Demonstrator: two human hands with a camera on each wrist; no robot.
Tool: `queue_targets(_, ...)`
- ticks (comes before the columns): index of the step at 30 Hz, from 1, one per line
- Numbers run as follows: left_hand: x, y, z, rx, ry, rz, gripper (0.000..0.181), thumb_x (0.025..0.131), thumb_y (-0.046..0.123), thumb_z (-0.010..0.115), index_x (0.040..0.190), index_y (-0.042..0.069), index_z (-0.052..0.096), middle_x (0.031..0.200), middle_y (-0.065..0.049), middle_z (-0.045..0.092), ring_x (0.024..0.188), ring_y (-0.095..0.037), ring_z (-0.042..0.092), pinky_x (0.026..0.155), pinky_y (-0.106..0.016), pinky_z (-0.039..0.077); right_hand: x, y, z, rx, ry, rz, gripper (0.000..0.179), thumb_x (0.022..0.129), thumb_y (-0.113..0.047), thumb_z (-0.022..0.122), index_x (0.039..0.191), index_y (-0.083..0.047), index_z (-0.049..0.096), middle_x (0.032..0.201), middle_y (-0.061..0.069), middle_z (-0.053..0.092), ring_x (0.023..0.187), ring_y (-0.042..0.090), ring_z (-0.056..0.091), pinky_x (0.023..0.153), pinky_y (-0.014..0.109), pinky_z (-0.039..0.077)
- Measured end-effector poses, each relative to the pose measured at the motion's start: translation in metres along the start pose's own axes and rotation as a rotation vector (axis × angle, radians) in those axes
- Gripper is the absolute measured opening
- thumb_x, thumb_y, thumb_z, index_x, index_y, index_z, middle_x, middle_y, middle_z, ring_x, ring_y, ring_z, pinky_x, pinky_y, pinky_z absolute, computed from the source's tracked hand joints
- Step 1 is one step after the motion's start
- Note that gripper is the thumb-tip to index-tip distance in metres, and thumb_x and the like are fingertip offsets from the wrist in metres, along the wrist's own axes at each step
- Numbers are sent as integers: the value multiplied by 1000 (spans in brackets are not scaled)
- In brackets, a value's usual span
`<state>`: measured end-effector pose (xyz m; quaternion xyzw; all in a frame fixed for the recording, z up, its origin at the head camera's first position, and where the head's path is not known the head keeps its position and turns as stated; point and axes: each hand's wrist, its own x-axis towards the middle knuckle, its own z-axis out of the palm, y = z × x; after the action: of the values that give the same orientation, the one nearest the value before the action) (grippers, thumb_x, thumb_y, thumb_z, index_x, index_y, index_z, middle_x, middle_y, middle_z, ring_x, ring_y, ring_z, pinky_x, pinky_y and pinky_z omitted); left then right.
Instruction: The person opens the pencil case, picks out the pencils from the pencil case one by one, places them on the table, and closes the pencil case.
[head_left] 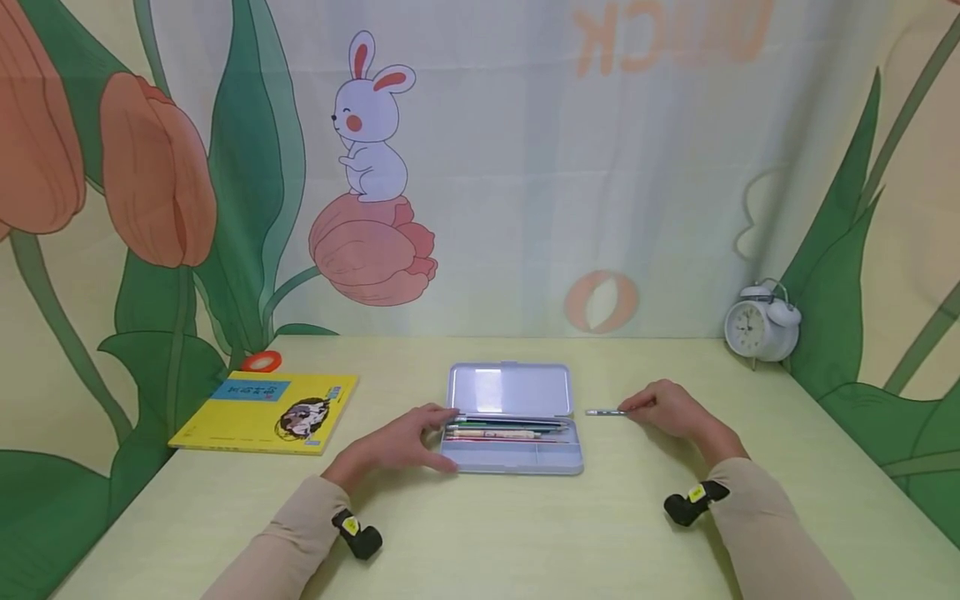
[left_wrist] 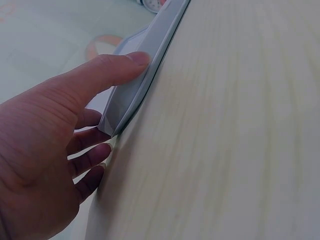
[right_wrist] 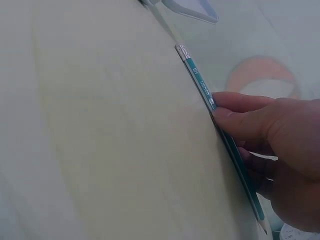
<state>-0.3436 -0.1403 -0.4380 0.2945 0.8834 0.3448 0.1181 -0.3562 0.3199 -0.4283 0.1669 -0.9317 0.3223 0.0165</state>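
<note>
On the table lies an opened pencil case (head_left: pixel 480 467), pale lilac, its lid (head_left: pixel 517 392) tipped back. Several pencils (head_left: pixel 498 434) lie inside its rear compartment; the front compartments show bare floors. My left hand (head_left: pixel 401 437) holds the case by its left end, thumb at the front corner and fingers around the side, as the left wrist view also shows. To the right of the case, my right hand (head_left: pixel 667 408) pinches a green pencil (right_wrist: pixel 201 84) between thumb and index finger. The pencil is low along the tabletop, eraser end toward the case, sharpened tip away from it.
A yellow book (head_left: pixel 255 421) lies at the left of the table, with an orange-red ring (head_left: pixel 261 361), perhaps a tape roll, behind it. At the back right corner stands a white alarm clock (head_left: pixel 761 327). A printed curtain (head_left: pixel 510 167) hangs behind the table.
</note>
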Motion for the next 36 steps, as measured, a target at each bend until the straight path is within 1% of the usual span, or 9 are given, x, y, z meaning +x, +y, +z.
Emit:
queue_targets(4, 1, 0, 0, 1, 1, -2, 92, 76, 42, 87, 153, 15, 43, 141, -1, 46, 132, -23, 37, 116, -51, 26, 0, -1, 0, 0, 9, 3, 16, 90, 0, 70, 102, -4, 80, 105, 13, 73, 103, 33, 64, 91, 51, 50)
queue_targets(10, 1, 0, 0, 2, -1, 4, 92, 76, 41, 87, 153, 13, 43, 142, -2, 47, 132, -24, 38, 115, -52, 26, 0, -2, 2, 2, 18, 0, 16, 88, 2, 71, 101, -4, 80, 105, 13, 74, 101, 33, 64, 91, 51, 49)
queue_targets(13, 1, 0, 0, 8, -6, -2, 93, 76, 41, 87, 153, 14, 43, 141, -1, 47, 132, -23, 38, 115, -52, 27, 0, -1, 2, -3, 20, -10, 16, 88, 2, 72, 101, -4, 80, 104, 12, 74, 100, 32, 64, 90, 50, 50)
queue_targets(16, 1, 0, 0, 9, -6, -4, 93, 76, 42, 87, 153, 14, 43, 142, -1, 46, 132, -23, 38, 116, -51, 27, 2, 0, 3, -11, 25, -33, 16, 88, 2, 72, 100, -4, 80, 102, 12, 74, 99, 31, 64, 88, 48, 51)
queue_targets(19, 1, 0, 0, 6, -5, -6, 93, 76, 43, 87, 153, 15, 43, 142, -1, 46, 132, -23, 38, 116, -51, 26, 3, 1, 2, -25, 25, -52, 15, 88, 1, 72, 100, -4, 80, 102, 11, 74, 97, 29, 64, 84, 43, 52)
queue_targets(22, 0, 1, -1, 4, -5, -13, 93, 76, 43, 87, 153, 15, 42, 142, 0, 46, 132, -23, 37, 116, -52, 27, 4, 1, 2, -37, 16, -48, 15, 89, -1, 72, 101, -5, 80, 102, 9, 74, 94, 26, 62, 79, 37, 50)
queue_targets(25, -1, 1, -2, -2, -1, -15, 94, 76, 43, 87, 153, 14, 42, 142, -2, 46, 132, -24, 37, 115, -53, 27, 5, 0, 2, -50, 8, -36, 15, 90, -3, 72, 102, -6, 79, 101, 8, 73, 92, 22, 60, 77, 34, 48)
queue_targets(31, -1, 2, -2, -11, -4, 8, 93, 77, 41, 86, 153, 12, 42, 144, -4, 46, 135, -26, 36, 116, -54, 24, 5, -3, 1, -43, 10, 13, 15, 90, -4, 71, 103, -6, 79, 100, 6, 71, 89, 21, 55, 76, 34, 45)
queue_targets(36, 0, 2, 0, -17, -1, 2, 93, 76, 41, 87, 152, 12, 43, 143, -3, 46, 134, -24, 37, 116, -52, 24, 2, -2, -1, -44, 14, -5, 16, 90, -6, 72, 105, -3, 78, 102, 9, 71, 87, 20, 53, 75, 34, 44)
